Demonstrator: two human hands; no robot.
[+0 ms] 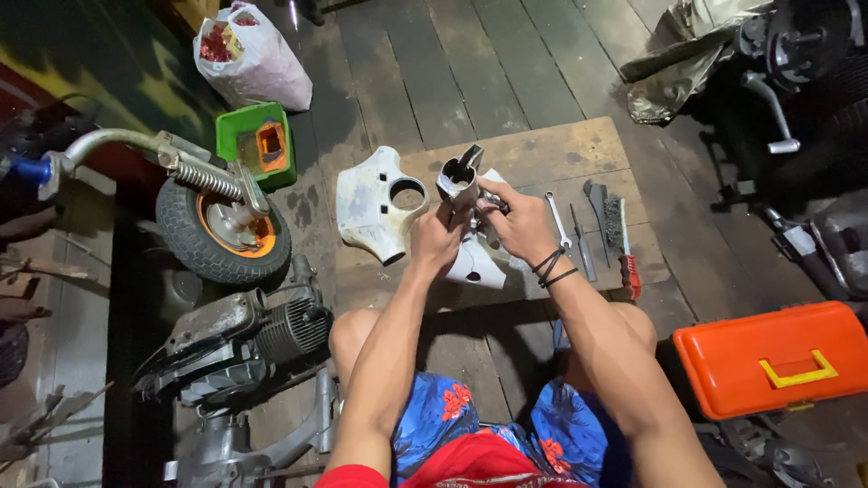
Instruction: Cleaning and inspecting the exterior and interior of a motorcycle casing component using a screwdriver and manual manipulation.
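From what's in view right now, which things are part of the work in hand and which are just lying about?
In hand: left hand and right hand both grip the metal part; white cover, spanner and wire brush lie close by on the board.

Lying about: orange toolbox, wheel, engine, green tub, plastic bag.

Single head cam, looks steeply down, close over hands (470,226); board (579,149) at 12 o'clock, knees at 6.

White plastic bag (258,56), top left

One wheel (222,228), one orange toolbox (773,358), one wrench (558,220), two white covers (375,203).
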